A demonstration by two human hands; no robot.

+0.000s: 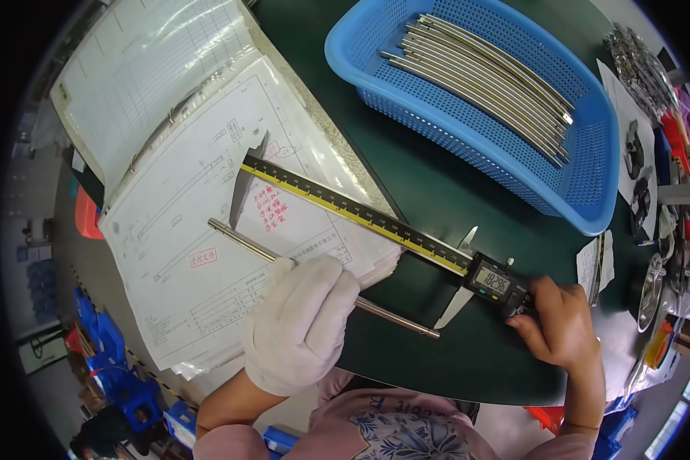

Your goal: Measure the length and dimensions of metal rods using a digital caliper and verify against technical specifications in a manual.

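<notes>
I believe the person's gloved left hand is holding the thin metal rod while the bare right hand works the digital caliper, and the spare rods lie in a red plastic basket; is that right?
Not quite: the head view shows the perforated plastic basket is blue, not red. The rest stands: the white-gloved left hand holds the thin metal rod, the bare right hand works the digital caliper with its yellow-edged black scale, and the spare metal rods lie in the basket.

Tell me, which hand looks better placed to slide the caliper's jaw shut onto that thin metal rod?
Probably the right hand: bare, it already grips the sliding display head of the long black-and-yellow digital caliper. The white-gloved left hand is busy holding the slim silver metal rod between the open jaws.
</notes>
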